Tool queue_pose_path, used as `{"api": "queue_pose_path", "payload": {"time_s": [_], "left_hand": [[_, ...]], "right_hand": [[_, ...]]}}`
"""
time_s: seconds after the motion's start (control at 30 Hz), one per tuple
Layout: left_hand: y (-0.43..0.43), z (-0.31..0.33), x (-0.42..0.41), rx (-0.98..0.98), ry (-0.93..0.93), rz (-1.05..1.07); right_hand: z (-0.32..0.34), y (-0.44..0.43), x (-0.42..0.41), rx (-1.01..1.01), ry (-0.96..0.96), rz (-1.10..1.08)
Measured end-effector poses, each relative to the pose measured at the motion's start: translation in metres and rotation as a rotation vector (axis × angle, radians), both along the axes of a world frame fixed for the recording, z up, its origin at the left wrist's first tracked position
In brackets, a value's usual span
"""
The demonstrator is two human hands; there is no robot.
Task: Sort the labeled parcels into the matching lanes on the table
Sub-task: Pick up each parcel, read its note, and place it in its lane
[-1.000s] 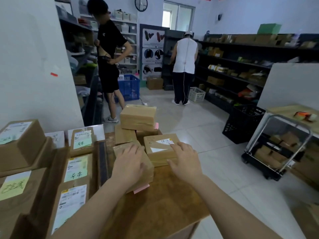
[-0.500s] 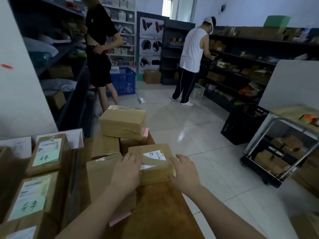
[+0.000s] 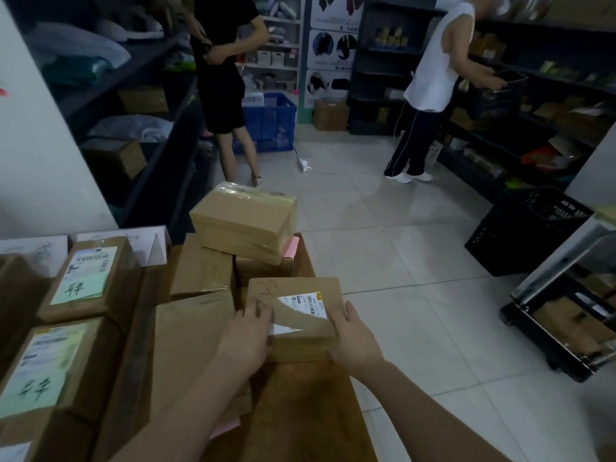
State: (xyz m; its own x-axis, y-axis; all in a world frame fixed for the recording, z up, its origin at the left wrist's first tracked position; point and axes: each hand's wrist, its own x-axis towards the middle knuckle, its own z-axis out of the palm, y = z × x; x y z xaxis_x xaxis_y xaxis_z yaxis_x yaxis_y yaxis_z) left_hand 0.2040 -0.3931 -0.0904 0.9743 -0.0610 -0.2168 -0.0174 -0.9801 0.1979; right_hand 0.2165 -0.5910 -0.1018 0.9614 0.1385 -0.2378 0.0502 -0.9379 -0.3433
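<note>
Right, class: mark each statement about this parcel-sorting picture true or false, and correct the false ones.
1. The left hand and the right hand both hold the small parcel. True.
2. The taped parcel lies alone on the floor. False: it rests on top of other parcels.
3. The crate behind the person in black is red. False: it is blue.
4. The left-side parcels carry green handwritten labels. True.
</note>
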Motion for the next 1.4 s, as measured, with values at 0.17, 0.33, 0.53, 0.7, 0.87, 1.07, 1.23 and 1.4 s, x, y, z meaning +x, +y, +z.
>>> {"api": "queue_pose_path", "payload": {"time_s": [0.17,0.33,0.53,0.7,0.87,1.07,1.23,1.4], "left_hand": [[-0.003,0.004,0.005,-0.046,-0.001,0.057],[0.004,0.012,0.009,-0.48,-0.11,0.211],[-0.011,0.036,0.017,-0.931,-0.16,0.497],[-0.017,0.05,0.01,-1.083,0.001,0.4],[-0.017,0.043,0.011,-1.016,0.113,0.289],[-0.012,0.036,0.01,-1.117,0.048,0.383],[-0.01,0.052,0.015,-1.04,-0.043,0.39],[-0.003,0.072,0.013,-0.813,-0.258,0.4]], "right_hand": [[-0.003,-0.009,0.01,0.148,-0.052,-0.019],[0.02,-0.029,0.021,0.516,-0.065,-0.226],[0.027,-0.043,0.036,0.742,0.016,-0.519],[0.019,-0.055,0.042,0.924,0.331,-0.739],[0.009,-0.059,0.032,0.919,0.446,-0.742],[0.021,-0.061,0.027,1.069,0.482,-0.565],[0.035,-0.06,0.024,1.088,0.493,-0.27],[0.046,-0.055,0.02,1.073,0.531,-0.17]]}}
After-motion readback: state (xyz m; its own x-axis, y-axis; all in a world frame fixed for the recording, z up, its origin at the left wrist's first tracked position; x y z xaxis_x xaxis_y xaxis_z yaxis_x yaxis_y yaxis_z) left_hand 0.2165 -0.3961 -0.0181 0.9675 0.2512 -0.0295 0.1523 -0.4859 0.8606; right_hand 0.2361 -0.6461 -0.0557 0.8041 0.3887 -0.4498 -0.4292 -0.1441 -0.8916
